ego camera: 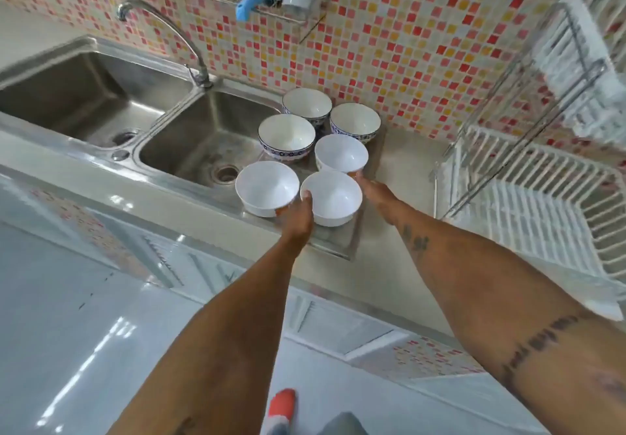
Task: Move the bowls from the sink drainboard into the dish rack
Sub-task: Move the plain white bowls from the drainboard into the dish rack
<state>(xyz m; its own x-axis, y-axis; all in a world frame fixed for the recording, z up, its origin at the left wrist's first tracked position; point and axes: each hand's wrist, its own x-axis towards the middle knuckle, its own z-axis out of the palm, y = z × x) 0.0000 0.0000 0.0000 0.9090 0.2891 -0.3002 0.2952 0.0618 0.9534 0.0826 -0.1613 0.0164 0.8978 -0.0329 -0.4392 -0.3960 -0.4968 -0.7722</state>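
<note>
Several bowls stand close together on the steel drainboard (338, 241), right of the sink. The three at the back, such as the bowl (286, 135), are white with a blue patterned band. The three nearer ones are plain white inside. My left hand (297, 214) is between the front left bowl (266, 185) and the near white bowl (332, 196). Its thumb lies over the near white bowl's left rim and its fingers are hidden below. My right hand (376, 194) reaches in from the right. Its fingertips touch the lower side of the middle right bowl (341, 152). The white wire dish rack (528, 204) stands on the counter to the right.
A double steel sink (203, 136) with a curved tap (162, 25) lies left of the bowls. The mosaic tile wall is close behind them. A wall rail above holds white cups and a blue object (250, 4). The dish rack has a raised upper tier (576, 62).
</note>
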